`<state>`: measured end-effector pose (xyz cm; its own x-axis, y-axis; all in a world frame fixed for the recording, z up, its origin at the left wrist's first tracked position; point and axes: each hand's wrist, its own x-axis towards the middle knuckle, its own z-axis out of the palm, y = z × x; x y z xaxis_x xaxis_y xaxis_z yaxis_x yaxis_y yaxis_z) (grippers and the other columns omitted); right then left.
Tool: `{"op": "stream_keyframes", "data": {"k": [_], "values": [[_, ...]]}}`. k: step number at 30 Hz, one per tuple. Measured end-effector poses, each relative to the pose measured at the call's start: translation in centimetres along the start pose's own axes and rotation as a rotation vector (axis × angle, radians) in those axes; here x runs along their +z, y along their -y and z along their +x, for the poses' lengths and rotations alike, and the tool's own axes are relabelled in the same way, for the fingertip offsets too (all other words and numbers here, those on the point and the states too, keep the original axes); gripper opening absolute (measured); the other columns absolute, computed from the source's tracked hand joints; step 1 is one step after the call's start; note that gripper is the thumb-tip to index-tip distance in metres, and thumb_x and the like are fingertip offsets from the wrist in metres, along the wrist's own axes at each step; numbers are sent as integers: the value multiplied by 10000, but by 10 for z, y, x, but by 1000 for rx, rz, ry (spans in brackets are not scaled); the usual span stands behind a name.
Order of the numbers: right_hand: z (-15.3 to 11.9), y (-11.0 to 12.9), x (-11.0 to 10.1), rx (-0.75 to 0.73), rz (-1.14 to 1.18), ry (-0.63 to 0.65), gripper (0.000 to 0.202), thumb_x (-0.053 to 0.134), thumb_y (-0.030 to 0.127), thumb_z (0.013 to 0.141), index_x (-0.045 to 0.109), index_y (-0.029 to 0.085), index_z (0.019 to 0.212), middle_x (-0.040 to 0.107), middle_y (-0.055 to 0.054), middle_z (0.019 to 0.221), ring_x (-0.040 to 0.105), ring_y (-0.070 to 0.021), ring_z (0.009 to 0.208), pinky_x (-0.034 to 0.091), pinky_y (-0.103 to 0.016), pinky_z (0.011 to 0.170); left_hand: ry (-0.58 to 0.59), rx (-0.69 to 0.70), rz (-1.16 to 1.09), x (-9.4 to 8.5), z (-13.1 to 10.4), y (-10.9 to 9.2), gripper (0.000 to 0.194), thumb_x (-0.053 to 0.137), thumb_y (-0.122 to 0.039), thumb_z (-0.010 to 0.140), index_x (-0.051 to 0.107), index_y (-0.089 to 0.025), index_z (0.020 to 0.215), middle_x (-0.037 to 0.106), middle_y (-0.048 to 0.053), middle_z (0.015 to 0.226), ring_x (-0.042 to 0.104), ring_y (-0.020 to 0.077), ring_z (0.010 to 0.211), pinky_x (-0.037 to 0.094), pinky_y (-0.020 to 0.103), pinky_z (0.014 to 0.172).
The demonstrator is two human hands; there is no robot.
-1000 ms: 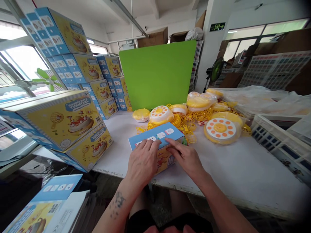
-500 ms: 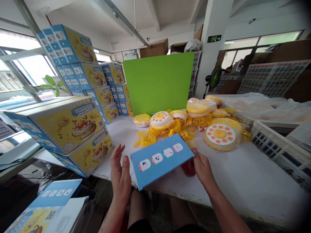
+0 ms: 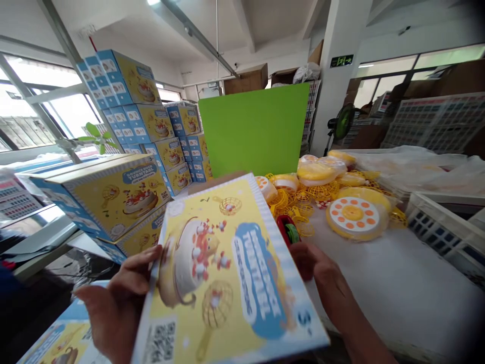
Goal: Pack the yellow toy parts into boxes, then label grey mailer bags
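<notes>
Yellow-and-blue box [image 3: 227,273] was up off the near side of the counter [image 3: 356,273], tilted, printed face showing. Panels looked formed; a brown flap [image 3: 217,183] stuck out at its far edge, so closing looked unfinished. Contents not visible. Left hand [image 3: 117,308]: thumb spread apart, fingertips against the left edge. Right hand [image 3: 326,273]: by the right edge and the red tape dispenser [image 3: 288,230], fingers partly hidden, couldn't tell what they gripped. Beyond: yellow mesh scoops [image 3: 295,202], bagged disc [image 3: 352,215]. Far left: stacked boxes [image 3: 140,121], apparently finished.
</notes>
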<state>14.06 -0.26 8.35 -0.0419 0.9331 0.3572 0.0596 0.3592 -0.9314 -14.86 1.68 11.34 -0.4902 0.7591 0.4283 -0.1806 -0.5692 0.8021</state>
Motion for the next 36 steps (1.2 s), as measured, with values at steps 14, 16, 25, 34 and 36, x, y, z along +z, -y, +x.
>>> {"op": "stream_keyframes", "data": {"k": [14, 16, 25, 34, 36], "values": [[-1, -90, -30, 221, 188, 278, 914, 708, 460, 788, 160, 357, 1513, 260, -64, 1581, 257, -248, 1442, 278, -467, 1144, 345, 253, 897, 1, -33, 81, 397, 551, -426, 887, 550, -256, 1246, 450, 120, 1282, 472, 308, 1240, 467, 506, 965], [3, -94, -29, 217, 203, 254, 748, 639, 451, 851, 255, 369, 1489, 306, -51, 1564, 306, -238, 1423, 304, -458, 1131, 356, 521, 1037, 5, -34, 75, 414, 574, -340, 891, 520, -233, 1287, 367, 157, 1406, 382, 345, 1330, 405, 542, 1026], [79, -91, -23, 252, 101, 172, 662, 720, 378, 776, 475, 286, 1385, 445, -94, 1479, 479, -261, 1302, 384, -453, 1085, 639, 989, 1299, 19, -32, 69, 288, 464, -271, 963, 590, -137, 1184, 649, 35, 832, 552, 188, 754, 379, 368, 804], [216, -135, -1, 481, 257, -269, 902, 770, 419, 713, 285, 287, 1461, 655, -111, 1212, 658, -256, 1069, 553, -426, 902, 552, 979, 1218, 3, -44, 74, 228, 468, -280, 965, 633, -184, 1089, 656, -7, 763, 538, 149, 693, 348, 339, 741], [233, -143, 10, 425, 258, -282, 840, 740, 485, 736, 329, 263, 1434, 671, -106, 1176, 658, -243, 1062, 568, -376, 873, 495, 958, 1207, 3, -49, 76, 210, 476, -300, 964, 644, -202, 1044, 660, -18, 736, 550, 145, 676, 354, 343, 743]]}}
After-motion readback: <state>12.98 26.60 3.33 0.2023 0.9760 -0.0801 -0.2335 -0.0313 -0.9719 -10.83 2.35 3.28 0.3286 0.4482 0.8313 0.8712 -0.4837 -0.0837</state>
